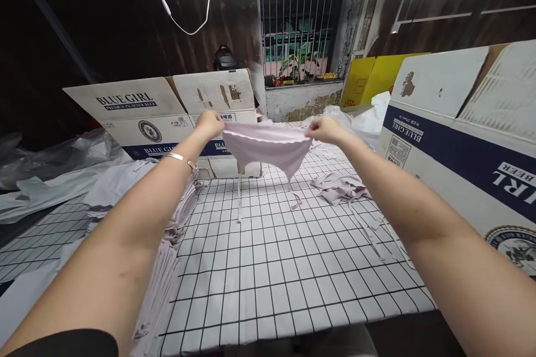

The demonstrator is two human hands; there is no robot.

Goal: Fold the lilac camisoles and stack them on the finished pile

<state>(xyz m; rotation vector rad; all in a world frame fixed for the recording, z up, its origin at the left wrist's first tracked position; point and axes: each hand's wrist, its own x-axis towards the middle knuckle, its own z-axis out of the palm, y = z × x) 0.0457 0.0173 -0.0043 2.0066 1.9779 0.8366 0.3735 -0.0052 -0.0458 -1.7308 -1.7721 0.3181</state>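
Observation:
Between my two hands a pale lilac garment piece hangs stretched above the table. It has a wavy white edge along the top and thin straps dangling from its lower corners. My left hand pinches its left upper corner, and my right hand pinches the right one. Below my right hand a crumpled heap of similar lilac fabric lies on the table, with straps trailing toward the front. Beside my left forearm stand stacks of folded lilac fabric pieces, partly hidden by the arm.
The table wears a white cloth with a black grid. An opened Blue Girl beer carton stands at the back left, another carton at the right. Plastic wrapping lies far left. Behind are a yellow box and a barred window.

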